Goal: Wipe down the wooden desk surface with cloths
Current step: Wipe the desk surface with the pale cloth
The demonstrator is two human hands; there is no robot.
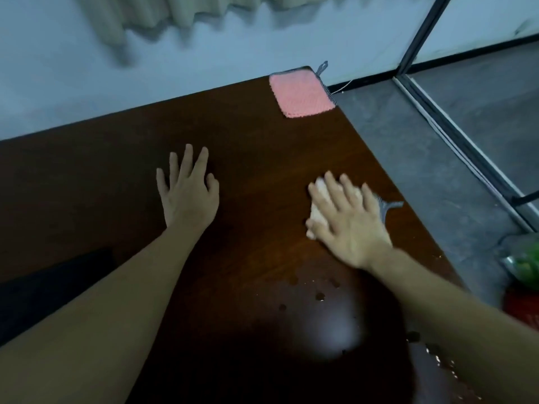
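The dark wooden desk (256, 147) fills most of the view. My right hand (347, 223) lies flat with straight fingers on a whitish cloth (316, 211), pressing it onto the desk near the right edge; a grey loop (390, 206) of the cloth sticks out past my fingers. My left hand (188, 188) rests flat on bare wood to the left, fingers spread, holding nothing. A second, pink cloth (302, 94) with a grey edge lies untouched at the far right corner of the desk. Water drops and a wet sheen (320, 295) sit on the wood near me.
A black object (52, 284) lies on the desk at the left. Beyond the desk's right edge is grey floor (423, 158), a metal frame rail (455, 132), and a blurred green and red object (525, 275). A pale wall stands behind the desk.
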